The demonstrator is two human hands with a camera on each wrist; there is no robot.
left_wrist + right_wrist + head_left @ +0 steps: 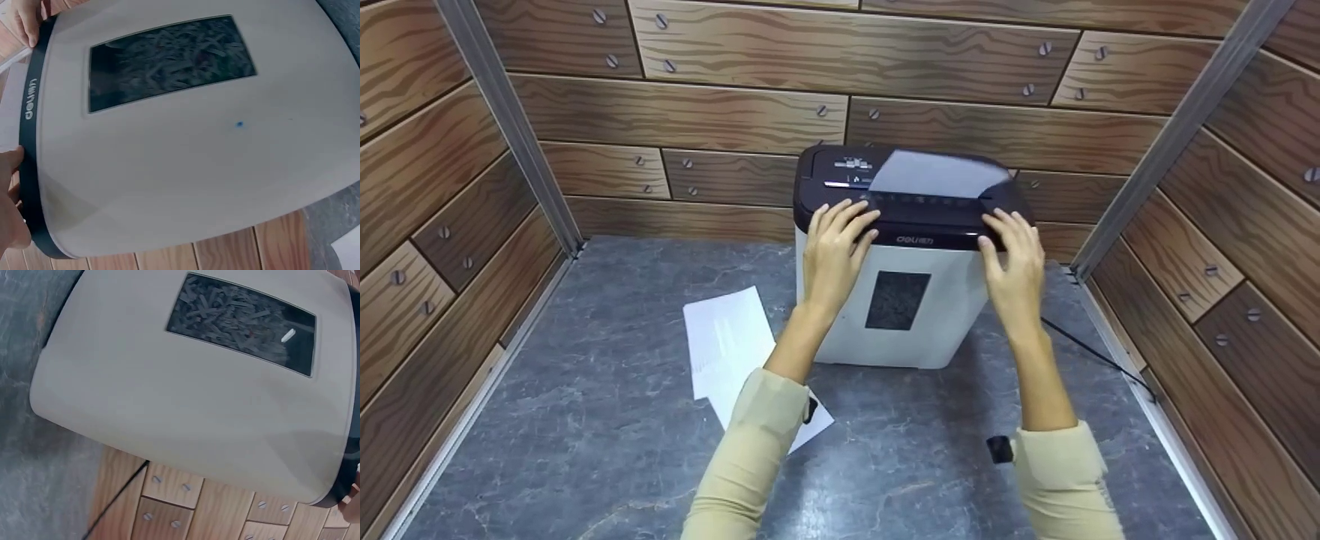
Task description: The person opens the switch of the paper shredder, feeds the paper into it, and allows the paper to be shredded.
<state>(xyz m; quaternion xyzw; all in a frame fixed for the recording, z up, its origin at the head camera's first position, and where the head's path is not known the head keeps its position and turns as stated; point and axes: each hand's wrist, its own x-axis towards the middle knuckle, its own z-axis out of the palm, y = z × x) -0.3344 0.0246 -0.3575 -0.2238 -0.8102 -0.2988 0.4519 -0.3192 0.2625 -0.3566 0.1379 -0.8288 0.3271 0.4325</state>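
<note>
Shredder: white body [937,281], dark lid [922,214], standing upright on the grey marbled floor [585,420], pretty close to the back wall [750,37]
Sheet: the white one [934,174] is up on the lid at the feed slot, leaning back, its lower edge between the two hands
Left hand: fingers [834,210] loose and slightly bent, resting on the lid's front edge left of the logo; not gripping anything as far as I can see. That's the left hand [832,251] btw
Right hand: same deal, the right hand [1016,251] rests relaxed on the lid's front right corner
Window: dark panel [897,300] in the front, paper shreds visible behind it
Loose papers: overlapping white sheets [727,337] on the floor, left of the shredder, partly behind the left forearm
Cord: black one [1099,354], runs off right towards the side wall [1260,247]
</note>
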